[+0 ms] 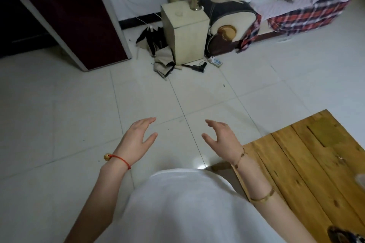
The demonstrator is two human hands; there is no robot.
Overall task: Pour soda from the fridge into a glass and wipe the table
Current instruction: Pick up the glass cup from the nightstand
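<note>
Head view: fridge (65,19) dark maroon with grey trim, doors closed, far ahead-left of the left hand (138,138). Wooden table (308,163) corner just right of the right hand (221,138). Both hands empty, fingers loosely spread. Open tile floor (177,94) beyond fingertips. No legible writing.

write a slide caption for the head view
Both hands open and empty over the tiled floor, fridge ahead, wooden table beside.
</note>
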